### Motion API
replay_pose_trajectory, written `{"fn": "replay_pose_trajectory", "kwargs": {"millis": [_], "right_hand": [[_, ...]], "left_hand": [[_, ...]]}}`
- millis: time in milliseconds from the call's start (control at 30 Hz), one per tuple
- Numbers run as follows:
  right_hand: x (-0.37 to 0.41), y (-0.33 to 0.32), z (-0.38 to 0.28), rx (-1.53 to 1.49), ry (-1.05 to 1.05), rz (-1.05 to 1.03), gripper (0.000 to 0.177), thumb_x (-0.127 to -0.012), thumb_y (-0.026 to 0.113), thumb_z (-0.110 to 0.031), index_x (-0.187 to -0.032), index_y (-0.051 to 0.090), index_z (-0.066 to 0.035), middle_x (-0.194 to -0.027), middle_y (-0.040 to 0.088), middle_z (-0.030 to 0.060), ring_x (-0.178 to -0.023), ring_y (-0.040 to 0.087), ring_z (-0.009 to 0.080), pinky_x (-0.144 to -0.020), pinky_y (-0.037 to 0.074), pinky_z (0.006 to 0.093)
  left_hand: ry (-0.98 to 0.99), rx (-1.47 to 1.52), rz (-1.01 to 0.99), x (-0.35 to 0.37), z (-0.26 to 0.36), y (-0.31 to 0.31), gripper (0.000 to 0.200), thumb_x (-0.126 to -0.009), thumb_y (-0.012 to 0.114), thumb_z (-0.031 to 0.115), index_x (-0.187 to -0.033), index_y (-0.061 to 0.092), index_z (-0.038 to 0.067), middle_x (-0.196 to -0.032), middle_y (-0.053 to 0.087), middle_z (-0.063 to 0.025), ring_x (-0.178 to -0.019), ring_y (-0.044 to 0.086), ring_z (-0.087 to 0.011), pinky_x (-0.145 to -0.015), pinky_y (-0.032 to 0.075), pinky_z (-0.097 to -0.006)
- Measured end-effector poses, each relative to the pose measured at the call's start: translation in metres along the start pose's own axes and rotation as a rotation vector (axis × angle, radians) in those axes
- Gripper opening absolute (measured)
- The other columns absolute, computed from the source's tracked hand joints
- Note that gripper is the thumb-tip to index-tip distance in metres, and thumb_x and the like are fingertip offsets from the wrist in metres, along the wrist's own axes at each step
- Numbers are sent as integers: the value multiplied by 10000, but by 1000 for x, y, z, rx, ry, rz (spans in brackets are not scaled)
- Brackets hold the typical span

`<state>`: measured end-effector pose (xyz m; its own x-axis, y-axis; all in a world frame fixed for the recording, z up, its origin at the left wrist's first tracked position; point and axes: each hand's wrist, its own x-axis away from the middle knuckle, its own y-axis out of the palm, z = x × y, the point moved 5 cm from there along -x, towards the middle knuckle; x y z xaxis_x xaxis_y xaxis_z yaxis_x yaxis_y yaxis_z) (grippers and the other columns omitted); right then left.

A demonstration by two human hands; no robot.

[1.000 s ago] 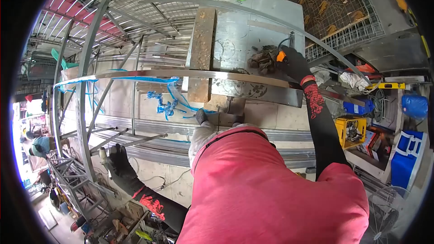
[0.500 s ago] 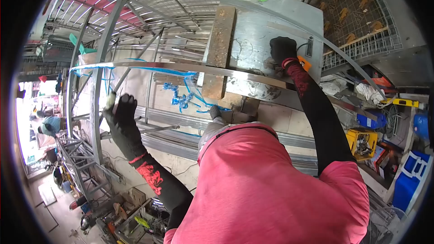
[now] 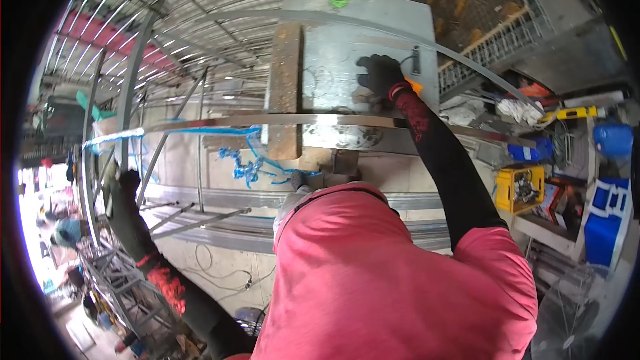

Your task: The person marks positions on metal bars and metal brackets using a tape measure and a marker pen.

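A long metal strip [image 3: 320,119] lies across the view over the metal-topped table [image 3: 333,47] and a rusty bar [image 3: 285,87]. Blue film [image 3: 220,131] hangs loose along its left part. On the left, my left hand [image 3: 123,193], in a dark glove, is closed below the strip's end, beside an upright grey post [image 3: 125,120]; I cannot tell what its fingers hold. Over the tabletop, my gloved right hand [image 3: 381,75] has its fingers apart, with nothing showing between them. Next to its wrist sits an orange object [image 3: 414,85].
Crumpled blue film [image 3: 247,168] lies on the floor by my foot. Metal lengths [image 3: 227,199] run across the floor, and a frame of bars stands at left. A yellow machine [image 3: 520,189] and a blue-and-white box [image 3: 607,220] are at right. Another person [image 3: 67,232] is far left.
My left hand has moved down and left, away from the strip. My right hand has loosened from a fist, its fingers now apart. The whole view has shifted slightly.
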<state>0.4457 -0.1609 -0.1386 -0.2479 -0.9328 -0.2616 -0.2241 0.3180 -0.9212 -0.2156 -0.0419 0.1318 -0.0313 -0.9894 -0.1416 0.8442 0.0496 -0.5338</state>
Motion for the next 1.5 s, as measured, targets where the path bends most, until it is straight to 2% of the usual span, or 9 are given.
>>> {"fn": "replay_pose_trajectory", "kwargs": {"millis": [167, 367, 433, 800, 900, 1000, 1067, 1267, 1500], "right_hand": [[17, -30, 97, 32, 155, 520, 376, -970, 704, -314, -1275, 784, -110, -1273, 776, 151, -1184, 735, 360, -1024, 584, 471], [56, -49, 175, 53, 626, 150, 559, -866, 746, -482, -1275, 749, -100, -1230, 779, 255, -1134, 750, 471, -972, 590, 567], [36, -39, 168, 160, 629, -86, 622, -840, 760, -523, -1292, 713, -97, -1281, 763, 273, -1167, 740, 481, -1001, 585, 570], [-30, 10, 214, 109, 603, -214, 502, -936, 727, -445, -1265, 771, -69, -1219, 780, 279, -1176, 751, 448, -986, 584, 526], [-32, -9, 194, 413, -74, -243, 330, -926, 782, -420, -1195, 835, -237, -1139, 786, 176, -1079, 757, 393, -920, 594, 522], [-46, -52, 165, 560, -91, -68, 356, -914, 788, -415, -1154, 841, -157, -1122, 777, 199, -1084, 740, 402, -939, 588, 498], [-53, -73, 162, -549, 380, 333, 514, -939, 794, -521, -1211, 821, -86, -1153, 789, 232, -1083, 752, 405, -973, 584, 464], [-57, -223, 36, -296, 252, 480, 551, -987, 778, -430, -1301, 754, 23, -1080, 802, 131, -956, 724, 216, -907, 569, 367], [-65, -228, -116, -810, -50, 120, 558, -1048, 736, -342, -1462, 682, 29, -1165, 813, 152, -1007, 763, 213, -885, 602, 346]], "left_hand": [[-249, 173, -112, 100, -123, 3, 528, -1183, 580, 385, -1516, 649, -19, -1217, 788, -126, -1130, 747, -215, -1047, 587, -372], [-531, 369, -9, 266, -237, 78, 381, -1136, 642, 319, -1463, 672, 125, -1115, 740, -79, -1009, 735, -235, -874, 611, -404], [-723, 916, 73, 289, -211, 116, 380, -1117, 681, 208, -1480, 638, 105, -1206, 740, -88, -1033, 721, -197, -918, 644, -397], [-568, 592, 283, 291, -133, 137, 516, -1192, 508, 450, -1470, 644, 37, -1294, 754, -137, -1153, 762, -233, -984, 634, -403], [-668, 609, 312, 303, -152, 139, 492, -1158, 569, 463, -1449, 673, 80, -1275, 774, -114, -1111, 768, -224, -959, 631, -384], [-702, 643, 300, 301, -163, 138, 511, -1142, 578, 468, -1464, 672, 83, -1324, 769, -128, -1156, 760, -242, -1006, 615, -395], [-667, 684, 287, 296, -158, 136, 526, -1158, 545, 452, -1483, 654, 53, -1386, 740, -143, -1233, 725, -274, -1070, 586, -421], [-465, 403, 356, 258, -149, 119, 411, -1107, 550, 188, -1438, 689, -13, -1376, 742, -152, -1293, 688, -263, -1135, 555, -416], [-229, 360, 156, 157, -99, 133, 332, -1045, 624, 94, -1339, 758, 17, -1104, 791, -68, -743, 583, -72, -648, 493, -261]]}}
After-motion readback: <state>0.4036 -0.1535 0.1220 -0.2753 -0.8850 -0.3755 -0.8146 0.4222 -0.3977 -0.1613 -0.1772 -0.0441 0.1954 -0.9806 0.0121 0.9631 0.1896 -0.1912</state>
